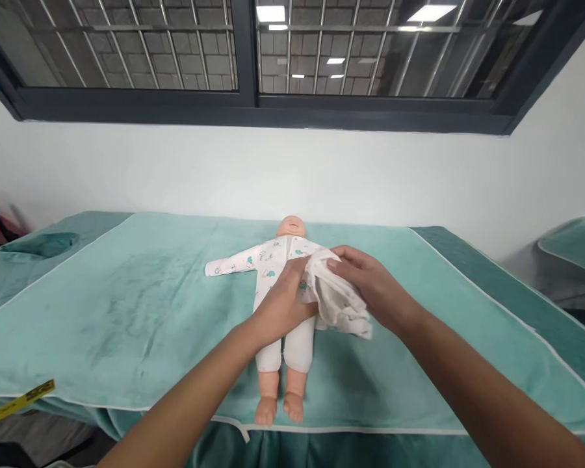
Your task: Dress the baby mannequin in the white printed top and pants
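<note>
A baby doll (269,390) lies on its back with its head toward the wall and its bare feet toward me. It wears a white top (268,263) with a teal print, one sleeve stretched out to the left, and plain white trousers (299,348). Above the doll's right-hand side in the picture, a bunched white cloth garment (338,299) is held up between both hands. My left hand (292,292) grips its left edge, partly covering the doll's top. My right hand (363,279) pinches the upper right of the garment. The doll's other forearm is hidden.
A light green plush cover (141,312) with white piping spreads over the bed below the doll. Behind it stands a white wall (283,172) under a dark window frame (253,116). A yellow strap (24,403) shows at lower left, and a green padded piece (578,244) at right.
</note>
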Available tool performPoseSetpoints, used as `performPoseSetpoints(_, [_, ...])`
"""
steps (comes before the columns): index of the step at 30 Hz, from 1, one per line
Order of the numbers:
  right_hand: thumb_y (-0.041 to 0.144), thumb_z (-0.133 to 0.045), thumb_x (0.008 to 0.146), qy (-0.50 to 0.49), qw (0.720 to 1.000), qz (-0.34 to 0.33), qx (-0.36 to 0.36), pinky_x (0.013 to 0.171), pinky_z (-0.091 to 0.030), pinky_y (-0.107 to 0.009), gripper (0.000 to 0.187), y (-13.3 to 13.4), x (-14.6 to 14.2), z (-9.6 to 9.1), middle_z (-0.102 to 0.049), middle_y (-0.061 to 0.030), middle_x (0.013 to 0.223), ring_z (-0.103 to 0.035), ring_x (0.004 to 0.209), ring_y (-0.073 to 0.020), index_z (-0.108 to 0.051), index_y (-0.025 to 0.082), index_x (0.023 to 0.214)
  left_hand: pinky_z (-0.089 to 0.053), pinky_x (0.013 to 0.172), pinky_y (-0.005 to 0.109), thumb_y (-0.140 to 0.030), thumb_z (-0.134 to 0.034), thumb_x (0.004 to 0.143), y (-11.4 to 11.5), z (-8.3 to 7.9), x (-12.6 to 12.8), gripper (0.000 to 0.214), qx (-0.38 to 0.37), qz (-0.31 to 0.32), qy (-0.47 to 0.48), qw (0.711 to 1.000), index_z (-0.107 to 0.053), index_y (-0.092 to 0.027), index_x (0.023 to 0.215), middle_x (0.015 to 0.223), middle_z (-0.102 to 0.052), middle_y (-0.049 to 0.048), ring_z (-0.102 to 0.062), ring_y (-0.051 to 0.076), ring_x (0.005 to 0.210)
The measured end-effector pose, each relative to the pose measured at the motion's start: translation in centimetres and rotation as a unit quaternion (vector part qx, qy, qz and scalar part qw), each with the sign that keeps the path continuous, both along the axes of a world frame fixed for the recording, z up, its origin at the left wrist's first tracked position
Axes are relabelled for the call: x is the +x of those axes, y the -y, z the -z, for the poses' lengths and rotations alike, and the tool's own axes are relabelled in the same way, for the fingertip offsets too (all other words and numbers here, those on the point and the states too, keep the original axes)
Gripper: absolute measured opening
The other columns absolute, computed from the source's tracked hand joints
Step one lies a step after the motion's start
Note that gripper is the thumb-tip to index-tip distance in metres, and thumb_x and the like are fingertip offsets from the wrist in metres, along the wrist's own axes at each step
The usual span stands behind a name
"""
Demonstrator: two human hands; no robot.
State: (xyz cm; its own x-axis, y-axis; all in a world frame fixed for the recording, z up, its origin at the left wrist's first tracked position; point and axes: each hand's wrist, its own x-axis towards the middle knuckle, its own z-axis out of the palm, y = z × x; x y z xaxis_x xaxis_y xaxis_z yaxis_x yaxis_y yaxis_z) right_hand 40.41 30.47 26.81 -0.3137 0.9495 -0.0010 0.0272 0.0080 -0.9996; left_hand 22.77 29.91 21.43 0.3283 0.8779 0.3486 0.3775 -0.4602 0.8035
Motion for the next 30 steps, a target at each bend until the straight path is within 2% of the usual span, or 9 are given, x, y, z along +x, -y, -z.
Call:
performPoseSetpoints(6, [0.039, -0.070, 0.079, -0.085, 0.996, -0.011, 0.023, 0.056, -0.042, -0.023, 0.024, -0.9, -2.4, -3.2, -0.060, 0.0009, 0.080, -0.056, 0.068, -0.0123, -0.058, 0.020, 0.085, -0.048, 0.092, 0.033, -0.029, -0.049, 0.091, 0.3, -3.4, -2.2, 0.029, -0.016, -0.117, 0.134, 0.984, -0.060, -0.020, 0.117, 0.116, -0.065, 0.0057, -0.060, 0.020, 0.104])
performPoseSetpoints(8, [0.041, -0.067, 0.081, -0.094, 0.995, -0.019, 0.028, 0.058, -0.043, -0.024, 0.024, -1.0, -2.6, -4.1, -0.059, 0.0005, 0.080, -0.055, 0.070, -0.0130, -0.056, 0.020, 0.083, -0.049, 0.087, 0.033, -0.036, -0.046, 0.094, 1.0, -4.6, -3.1, 0.027, 0.014, -0.156, 0.154, 0.975, -0.062, -0.021, 0.110, 0.106, -0.067, 0.0051, -0.061, 0.020, 0.097])
performPoseSetpoints(10, [0.044, -0.064, 0.083, -0.114, 0.993, -0.030, 0.026, 0.061, -0.044, -0.025, 0.025, -1.0, -3.1, -4.8, -0.057, 0.0007, 0.081, -0.055, 0.071, -0.0129, -0.056, 0.020, 0.083, -0.049, 0.088, 0.033, -0.039, -0.049, 0.093, 1.8, -5.4, -3.4, 0.031, 0.094, -0.178, 0.163, 0.966, -0.056, -0.024, 0.119, 0.112, -0.063, 0.0062, -0.060, 0.020, 0.102])
performPoseSetpoints(14, [0.045, -0.065, 0.082, -0.150, 0.988, -0.032, 0.026, 0.062, -0.044, -0.026, 0.027, -0.7, -4.4, -5.3, -0.055, 0.0017, 0.080, -0.054, 0.071, -0.0121, -0.056, 0.020, 0.084, -0.043, 0.101, 0.041, -0.030, -0.063, 0.084, 3.0, -5.4, -2.8, 0.043, 0.275, -0.178, 0.015, 0.945, -0.051, -0.028, 0.126, 0.135, -0.046, 0.0094, -0.046, 0.025, 0.125])
performPoseSetpoints(16, [0.045, -0.066, 0.081, -0.131, 0.990, -0.030, 0.033, 0.060, -0.042, -0.026, 0.027, -0.4, -4.7, -5.1, -0.054, 0.0016, 0.078, -0.053, 0.069, -0.0122, -0.055, 0.020, 0.082, -0.041, 0.101, 0.044, -0.020, -0.060, 0.084, 3.1, -5.0, -2.7, 0.029, 0.307, -0.208, -0.065, 0.926, -0.058, -0.026, 0.112, 0.133, -0.048, 0.0090, -0.046, 0.026, 0.123])
performPoseSetpoints(18, [0.044, -0.067, 0.081, -0.085, 0.995, -0.007, 0.055, 0.056, -0.040, -0.025, 0.027, -0.3, -4.6, -5.1, -0.052, 0.0020, 0.074, -0.050, 0.064, -0.0110, -0.054, 0.020, 0.080, -0.043, 0.098, 0.043, -0.010, -0.054, 0.083, 3.0, -5.2, -3.0, 0.021, 0.311, -0.240, -0.066, 0.917, -0.061, -0.024, 0.098, 0.124, -0.055, 0.0068, -0.050, 0.025, 0.118])
performPoseSetpoints(22, [0.034, -0.067, 0.080, -0.008, 0.986, 0.086, 0.143, 0.056, -0.040, -0.025, 0.022, -0.6, -3.0, -6.1, -0.050, 0.0029, 0.071, -0.051, 0.063, -0.0104, -0.049, 0.021, 0.079, -0.050, 0.084, 0.032, -0.008, -0.054, 0.079, 3.2, -7.5, -4.3, 0.020, 0.235, -0.246, 0.148, 0.928, -0.059, -0.023, 0.092, 0.099, -0.064, 0.0018, -0.060, 0.018, 0.097])
performPoseSetpoints(25, [0.028, -0.065, 0.080, 0.037, 0.958, 0.123, 0.255, 0.063, -0.044, -0.027, 0.017, -0.6, -2.0, -7.4, -0.051, 0.0019, 0.081, -0.055, 0.075, -0.0128, -0.054, 0.021, 0.090, -0.046, 0.060, 0.023, -0.007, -0.055, 0.077, 3.3, -10.1, -4.6, 0.021, 0.176, -0.200, 0.323, 0.908, -0.058, -0.022, 0.092, 0.077, -0.058, -0.0023, -0.056, 0.011, 0.064])
performPoseSetpoints(30, [0.029, -0.057, 0.087, 0.105, 0.894, 0.093, 0.425, 0.080, -0.046, -0.034, 0.015, 1.7, -2.9, -9.0, -0.053, -0.0009, 0.109, -0.054, 0.108, -0.0211, -0.062, 0.024, 0.100, -0.035, 0.047, 0.020, -0.005, -0.056, 0.077, 3.1, -13.2, -3.6, 0.016, 0.199, -0.183, 0.397, 0.877, -0.059, -0.020, 0.083, 0.065, -0.050, -0.0038, -0.046, 0.008, 0.053])
